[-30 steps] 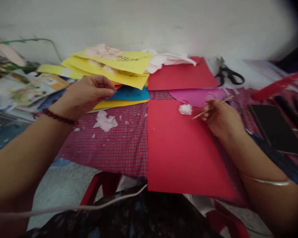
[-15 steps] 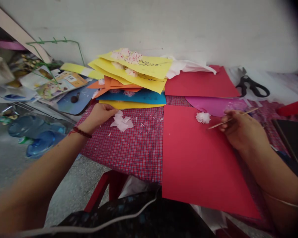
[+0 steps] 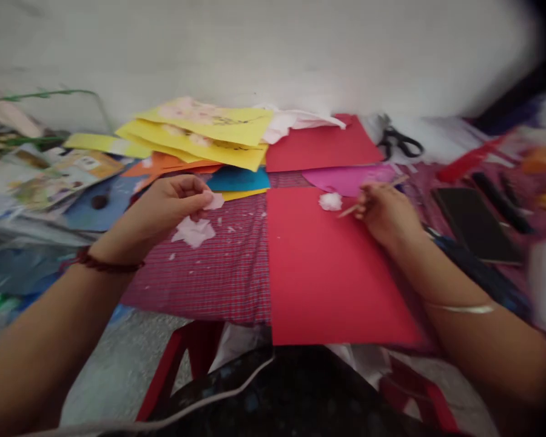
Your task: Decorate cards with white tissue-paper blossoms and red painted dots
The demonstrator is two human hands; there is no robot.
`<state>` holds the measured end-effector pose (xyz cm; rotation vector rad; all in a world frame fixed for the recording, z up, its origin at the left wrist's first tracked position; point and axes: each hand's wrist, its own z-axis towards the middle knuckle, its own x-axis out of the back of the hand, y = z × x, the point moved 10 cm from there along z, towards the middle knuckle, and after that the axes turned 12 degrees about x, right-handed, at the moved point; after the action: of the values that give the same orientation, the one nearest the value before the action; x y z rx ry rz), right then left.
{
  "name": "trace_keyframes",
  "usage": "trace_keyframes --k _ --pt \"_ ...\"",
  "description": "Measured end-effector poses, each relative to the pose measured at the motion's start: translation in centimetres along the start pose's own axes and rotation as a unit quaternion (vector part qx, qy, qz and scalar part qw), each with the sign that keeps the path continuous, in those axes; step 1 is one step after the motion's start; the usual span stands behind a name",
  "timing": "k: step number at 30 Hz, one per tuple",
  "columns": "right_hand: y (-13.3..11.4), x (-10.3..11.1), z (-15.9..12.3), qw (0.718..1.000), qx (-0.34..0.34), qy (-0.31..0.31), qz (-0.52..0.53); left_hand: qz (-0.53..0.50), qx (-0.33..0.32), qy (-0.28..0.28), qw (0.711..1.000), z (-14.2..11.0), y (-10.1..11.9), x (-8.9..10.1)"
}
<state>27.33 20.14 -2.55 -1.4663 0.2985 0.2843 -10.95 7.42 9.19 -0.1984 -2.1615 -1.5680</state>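
Observation:
Between thumb and fingers, my left hand (image 3: pixel 175 200) pinches a small piece of white paper (image 3: pixel 216 201). Just below it, a small pile of white paper pieces (image 3: pixel 194 232) lies on the checked tablecloth (image 3: pixel 209 282), with tiny scraps scattered around. My right hand (image 3: pixel 386 209) is closed on a thin wooden stick (image 3: pixel 348 210), its pointed end slanting down to the left over a red sheet (image 3: pixel 327 273). Near the stick's tip, a crumpled white paper flower (image 3: pixel 330 201) rests close to the sheet's top edge. Motion blurs parts of the view.
Behind my left hand are stacked yellow cards (image 3: pixel 200 130) with paper blossoms, above orange and blue sheets (image 3: pixel 239 179). Another red sheet (image 3: pixel 323 145), a purple sheet (image 3: pixel 346 178) and black scissors (image 3: pixel 398 142) lie at the back. A phone (image 3: pixel 475 223) is on the right.
My left hand has lifted off the pile with a piece of white paper in its fingers. The camera view has swung to the right. My right hand still holds the stick near the flower.

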Motion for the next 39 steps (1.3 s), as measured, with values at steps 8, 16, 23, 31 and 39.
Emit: trace_keyframes --k 8,16,23,31,39 --pt "-3.1 -3.5 -1.6 0.988 0.127 -0.073 -0.042 -0.063 -0.072 -0.174 0.980 5.5 6.7 -17.3" --pt "-3.9 -5.9 -3.4 0.951 0.188 -0.161 -0.183 -0.132 -0.034 -0.232 0.963 9.8 3.2 -21.9" --pt "-5.3 -4.4 -2.8 0.935 0.243 -0.115 -0.230 -0.107 -0.034 -0.300 0.947 9.3 3.0 -22.3" --pt "-3.8 -2.6 -1.2 0.970 0.180 -0.072 -0.147 -0.078 -0.035 -0.307 0.948 9.3 2.9 -22.5" --pt "-2.7 -1.4 -0.4 0.991 0.120 -0.023 -0.058 0.075 -0.159 -0.272 0.946 8.3 4.9 -24.2"
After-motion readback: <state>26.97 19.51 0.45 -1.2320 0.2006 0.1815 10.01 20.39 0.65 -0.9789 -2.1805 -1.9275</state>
